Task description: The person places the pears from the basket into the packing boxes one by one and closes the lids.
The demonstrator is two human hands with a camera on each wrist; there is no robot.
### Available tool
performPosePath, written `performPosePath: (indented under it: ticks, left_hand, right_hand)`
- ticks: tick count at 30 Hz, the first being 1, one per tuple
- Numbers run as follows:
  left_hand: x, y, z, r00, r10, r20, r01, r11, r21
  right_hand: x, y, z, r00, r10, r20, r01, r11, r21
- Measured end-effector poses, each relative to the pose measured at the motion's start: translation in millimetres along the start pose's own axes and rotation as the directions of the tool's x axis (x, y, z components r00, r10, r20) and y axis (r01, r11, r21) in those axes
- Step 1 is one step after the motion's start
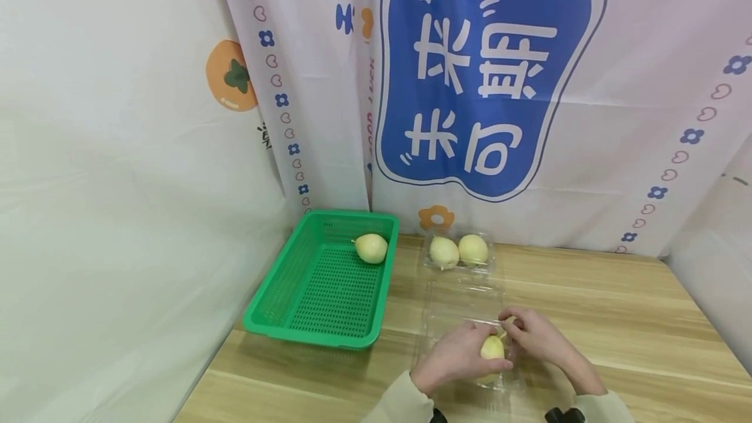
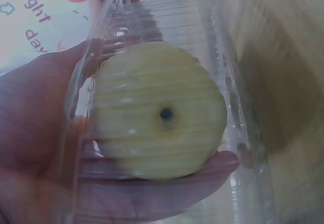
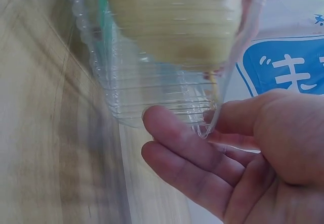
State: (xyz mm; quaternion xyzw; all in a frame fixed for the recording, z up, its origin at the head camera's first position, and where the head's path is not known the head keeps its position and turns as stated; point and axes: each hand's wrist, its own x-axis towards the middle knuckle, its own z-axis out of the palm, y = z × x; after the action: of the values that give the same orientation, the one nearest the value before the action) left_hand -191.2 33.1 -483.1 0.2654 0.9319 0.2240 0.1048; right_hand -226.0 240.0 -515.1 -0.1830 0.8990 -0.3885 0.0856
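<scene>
A pale yellow pear [image 1: 492, 347] sits in a clear plastic box [image 3: 157, 90] at the front of the table. My left hand [image 1: 455, 358] holds this pear, fingers curled around its side; its round end with a dark spot shows through the ribbed plastic in the left wrist view. At the box's edge, my right hand [image 1: 537, 337] pinches the plastic between thumb and fingers, close to the pear's stem. The box looks tilted in both wrist views. A clear flap, perhaps the lid [image 1: 467, 296], extends toward the back.
Left of the hands stands a green basket [image 1: 311, 338] with one pear [image 1: 371, 249] in its far right corner. Against the back curtain, another clear box [image 1: 489, 265] contains two pears [image 1: 473, 250]. White sheeting borders the wooden table [image 1: 617, 318] on its sides.
</scene>
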Motion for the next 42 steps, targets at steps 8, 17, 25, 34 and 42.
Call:
performPosePath:
  ticks: [8,17,25,34,42]
  left_hand:
    - [-1.1,4.5,10.1,1.000,-0.014,-0.012,0.014,0.998,0.063]
    - [-6.5,8.1,15.4,1.000,0.010,-0.006,-0.008,0.986,0.168]
    - [-7.3,11.4,19.7,1.000,-0.016,0.001,0.016,0.975,0.223]
    - [-8.7,14.5,18.0,0.997,-0.069,0.032,0.060,0.971,0.232]
    - [-5.9,10.3,13.6,0.998,-0.036,0.059,0.024,0.981,0.194]
  right_hand:
    - [-1.0,-2.7,-3.3,1.000,-0.004,0.024,0.004,1.000,0.022]
    - [-3.8,-2.9,-5.1,0.994,-0.042,0.103,0.029,0.991,0.130]
    - [-5.8,-2.3,-5.6,0.989,-0.071,0.128,0.055,0.990,0.129]
    - [-6.0,-1.6,-6.4,0.985,-0.078,0.154,0.051,0.984,0.170]
    - [-6.0,0.6,-5.0,0.984,-0.066,0.164,0.033,0.980,0.197]
